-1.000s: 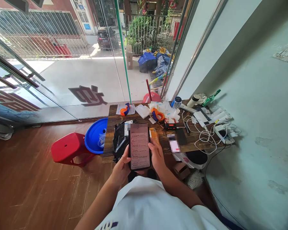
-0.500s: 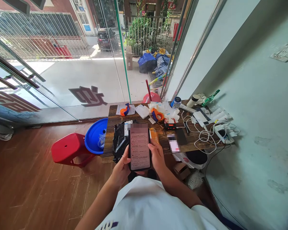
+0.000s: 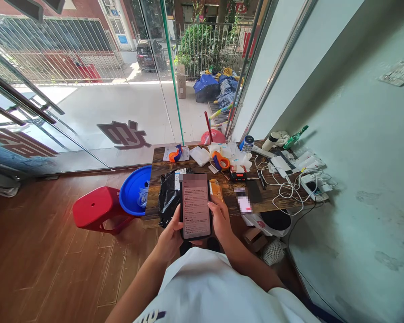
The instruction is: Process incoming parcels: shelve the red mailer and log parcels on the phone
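A black-framed smartphone (image 3: 195, 208) is held upright in front of me, its lit screen filled with lines of text too small to read. My left hand (image 3: 171, 233) grips its lower left side, thumb along the edge. On the other side, my right hand (image 3: 221, 217) holds the right edge with the thumb near the screen. The fingers behind the phone are mostly hidden. Partly covered by the phone, a black plastic parcel (image 3: 168, 195) lies on the wooden table (image 3: 155, 211), with an orange-brown package (image 3: 217, 188) to its right.
Tape dispensers (image 3: 221, 161) and papers lie along the table's back. Tangled white cables (image 3: 289, 190) and a power strip (image 3: 314, 188) cover its right end. A blue basin (image 3: 129, 193) and red stool (image 3: 96, 208) stand left. Glass panels (image 3: 138, 107) rise behind; a wall (image 3: 366, 179) bounds the right.
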The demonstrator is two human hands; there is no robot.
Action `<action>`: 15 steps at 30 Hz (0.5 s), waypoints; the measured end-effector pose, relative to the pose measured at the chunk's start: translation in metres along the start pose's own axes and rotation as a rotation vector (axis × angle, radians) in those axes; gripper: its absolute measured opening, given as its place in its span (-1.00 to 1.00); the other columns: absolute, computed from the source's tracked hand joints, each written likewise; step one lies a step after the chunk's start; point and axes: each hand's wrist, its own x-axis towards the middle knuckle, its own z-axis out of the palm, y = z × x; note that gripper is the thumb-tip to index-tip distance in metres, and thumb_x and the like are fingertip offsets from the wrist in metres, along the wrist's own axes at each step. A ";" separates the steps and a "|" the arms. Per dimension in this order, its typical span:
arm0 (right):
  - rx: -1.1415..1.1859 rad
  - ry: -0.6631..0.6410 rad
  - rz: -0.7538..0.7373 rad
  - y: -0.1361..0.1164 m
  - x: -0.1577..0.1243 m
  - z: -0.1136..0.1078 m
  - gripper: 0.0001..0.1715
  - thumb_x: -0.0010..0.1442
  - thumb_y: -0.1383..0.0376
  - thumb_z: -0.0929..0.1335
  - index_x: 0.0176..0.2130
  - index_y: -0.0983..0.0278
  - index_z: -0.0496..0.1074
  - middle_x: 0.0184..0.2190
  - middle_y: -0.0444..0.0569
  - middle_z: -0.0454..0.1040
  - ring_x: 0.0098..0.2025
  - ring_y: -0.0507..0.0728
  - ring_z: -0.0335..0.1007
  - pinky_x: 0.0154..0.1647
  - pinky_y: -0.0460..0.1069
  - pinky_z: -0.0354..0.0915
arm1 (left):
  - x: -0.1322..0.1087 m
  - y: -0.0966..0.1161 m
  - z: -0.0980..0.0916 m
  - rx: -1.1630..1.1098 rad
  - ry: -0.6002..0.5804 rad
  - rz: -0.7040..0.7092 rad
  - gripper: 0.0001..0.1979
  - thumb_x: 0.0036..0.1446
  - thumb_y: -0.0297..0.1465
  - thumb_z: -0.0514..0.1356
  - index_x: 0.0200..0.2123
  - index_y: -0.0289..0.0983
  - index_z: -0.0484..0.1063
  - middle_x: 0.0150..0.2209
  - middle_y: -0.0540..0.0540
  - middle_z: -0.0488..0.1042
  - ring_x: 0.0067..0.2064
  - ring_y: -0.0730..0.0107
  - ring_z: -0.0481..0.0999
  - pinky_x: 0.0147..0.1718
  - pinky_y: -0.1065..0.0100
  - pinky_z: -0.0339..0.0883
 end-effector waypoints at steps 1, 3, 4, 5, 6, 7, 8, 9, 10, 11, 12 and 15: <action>0.000 -0.001 -0.002 0.000 0.000 0.000 -0.70 0.18 0.19 0.29 -0.18 0.23 0.54 -0.29 -0.07 0.56 -0.25 0.15 0.43 -0.26 -0.03 0.32 | 0.000 0.000 0.001 0.006 0.010 0.000 -0.14 0.00 -0.37 0.12 0.35 0.07 -0.15 0.06 -0.12 0.41 -0.16 0.05 0.51 -0.42 0.08 0.52; 0.000 -0.009 -0.009 -0.001 -0.001 0.000 -0.71 0.19 0.19 0.30 -0.18 0.22 0.54 -0.29 -0.08 0.56 -0.26 0.14 0.43 -0.25 -0.03 0.32 | -0.001 0.001 0.003 0.015 0.042 -0.006 -0.13 -0.01 -0.37 0.12 0.36 0.03 -0.15 0.03 -0.14 0.42 -0.17 0.00 0.51 -0.44 0.02 0.52; -0.002 -0.016 -0.012 -0.001 -0.001 0.000 -0.72 0.19 0.18 0.31 -0.17 0.22 0.54 -0.28 -0.08 0.56 -0.27 0.13 0.43 -0.24 -0.03 0.33 | -0.002 0.001 0.004 0.018 0.059 -0.011 -0.13 -0.02 -0.37 0.12 0.36 0.00 -0.14 0.02 -0.15 0.42 -0.17 -0.03 0.50 -0.44 -0.01 0.52; -0.006 -0.023 -0.013 -0.001 -0.001 0.000 -0.72 0.20 0.17 0.31 -0.17 0.21 0.53 -0.28 -0.08 0.56 -0.28 0.12 0.42 -0.25 -0.03 0.33 | -0.003 0.001 0.005 0.022 0.075 -0.015 -0.13 -0.03 -0.37 0.12 0.36 -0.02 -0.13 0.02 -0.16 0.41 -0.16 -0.04 0.50 -0.43 -0.02 0.52; -0.011 -0.030 -0.012 -0.001 -0.001 0.000 -0.72 0.21 0.16 0.32 -0.16 0.21 0.53 -0.29 -0.08 0.55 -0.30 0.12 0.42 -0.26 -0.04 0.33 | -0.004 0.002 0.006 0.026 0.087 -0.017 -0.13 -0.03 -0.37 0.12 0.36 -0.04 -0.12 0.03 -0.17 0.41 -0.16 -0.05 0.50 -0.43 -0.02 0.52; -0.016 -0.037 -0.010 -0.001 -0.001 0.000 -0.72 0.21 0.15 0.33 -0.15 0.21 0.52 -0.29 -0.08 0.55 -0.31 0.11 0.42 -0.27 -0.04 0.33 | -0.004 0.002 0.007 0.030 0.092 -0.018 -0.13 -0.04 -0.37 0.13 0.36 -0.05 -0.11 0.05 -0.17 0.40 -0.16 -0.04 0.50 -0.44 -0.02 0.52; -0.022 -0.041 -0.007 -0.001 -0.002 0.000 -0.71 0.21 0.13 0.33 -0.15 0.22 0.52 -0.30 -0.08 0.55 -0.32 0.10 0.42 -0.29 -0.04 0.33 | -0.005 0.002 0.008 0.035 0.093 -0.019 -0.12 -0.04 -0.37 0.13 0.36 -0.05 -0.11 0.06 -0.17 0.39 -0.16 -0.04 0.50 -0.44 -0.02 0.52; -0.030 -0.041 -0.005 -0.001 -0.002 0.001 -0.70 0.21 0.12 0.34 -0.14 0.22 0.51 -0.30 -0.08 0.55 -0.32 0.10 0.42 -0.30 -0.04 0.34 | -0.005 0.003 0.008 0.037 0.090 -0.019 -0.12 -0.04 -0.37 0.14 0.36 -0.05 -0.12 0.07 -0.17 0.39 -0.16 -0.04 0.50 -0.44 -0.02 0.52; -0.039 -0.038 -0.005 0.000 -0.002 0.001 -0.70 0.21 0.11 0.34 -0.14 0.23 0.51 -0.30 -0.08 0.55 -0.32 0.10 0.42 -0.30 -0.04 0.34 | -0.005 0.003 0.009 0.037 0.087 -0.017 -0.11 -0.04 -0.37 0.14 0.37 -0.05 -0.13 0.08 -0.18 0.39 -0.17 -0.03 0.50 -0.44 -0.02 0.52; -0.047 -0.032 -0.007 0.000 -0.003 0.001 -0.69 0.21 0.11 0.34 -0.14 0.23 0.52 -0.30 -0.07 0.54 -0.31 0.11 0.42 -0.30 -0.04 0.34 | -0.006 0.003 0.009 0.033 0.085 -0.016 -0.11 -0.03 -0.37 0.14 0.37 -0.05 -0.14 0.07 -0.18 0.39 -0.17 -0.03 0.50 -0.44 -0.01 0.52; -0.053 -0.027 -0.009 0.000 -0.003 0.000 -0.69 0.21 0.10 0.34 -0.14 0.23 0.52 -0.30 -0.06 0.54 -0.31 0.11 0.42 -0.29 -0.04 0.35 | -0.006 0.003 0.009 0.028 0.082 -0.017 -0.11 -0.03 -0.37 0.14 0.37 -0.04 -0.15 0.07 -0.18 0.40 -0.17 -0.03 0.50 -0.44 0.00 0.52; -0.071 -0.023 -0.008 0.000 -0.004 0.000 -0.67 0.21 0.09 0.34 -0.13 0.22 0.52 -0.30 -0.07 0.54 -0.32 0.12 0.42 -0.28 -0.03 0.35 | -0.006 0.001 0.008 0.014 0.081 -0.019 -0.12 -0.02 -0.39 0.14 0.37 -0.02 -0.13 0.08 -0.17 0.40 -0.16 -0.01 0.50 -0.42 0.04 0.51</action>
